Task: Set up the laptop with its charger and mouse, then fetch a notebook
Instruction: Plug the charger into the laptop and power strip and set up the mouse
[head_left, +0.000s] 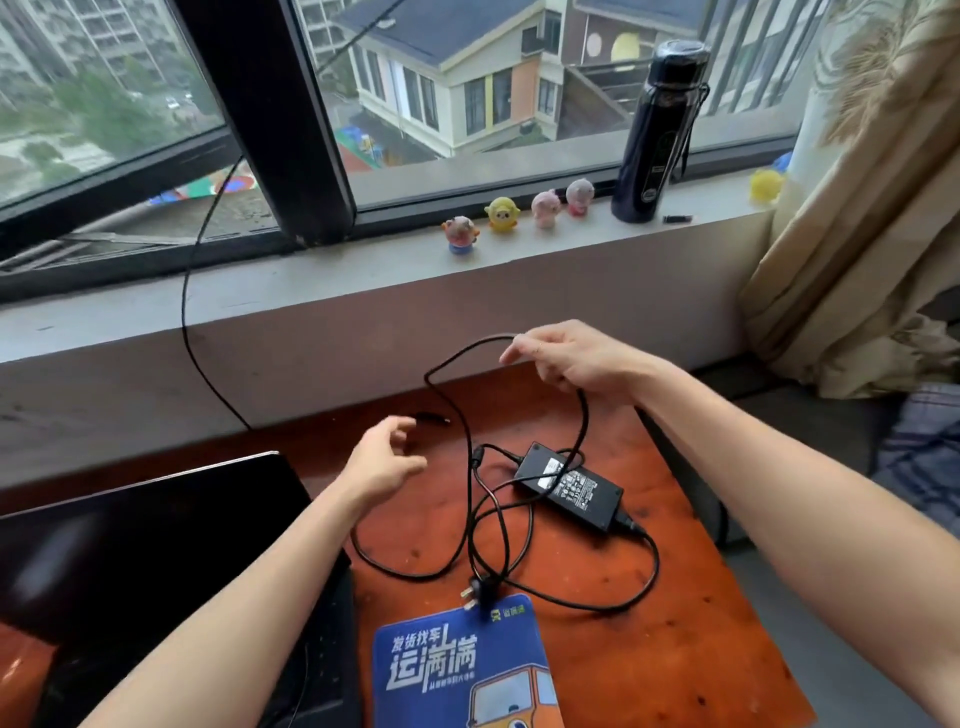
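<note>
1. Reddish wooden worktop (675, 649) beneath a window sill (363, 270) — toy figurines (502, 213) and a dark bottle (655, 135) are ranged along the sill, well apart from the work.
2. Laptop (156, 530) — set at the left of the worktop, lid raised, screen dark.
3. Charger brick (569, 483) — laid flat, right of centre, label upward. Judged dense and rigid; best taken across its short sides.
4. Charger cable (467, 519) — thin, limp, looped over itself and across the brick. Judged light but prone to snagging; to be lifted by its ends, not dragged.
5. Barrel connector (434, 418) — seen lying just beyond the left fingertips. Small and stiff; to be pinched at its moulded collar.
6. Wall plug (480, 592) — rested at the top edge of the blue mouse pad (457, 670). No mouse or notebook is in view.
7. Right hand (566, 364) — closed on a raised loop of the cable.
8. Left hand (387, 462) — fingers spread and curled, nothing held, above the worktop near the connector.
</note>
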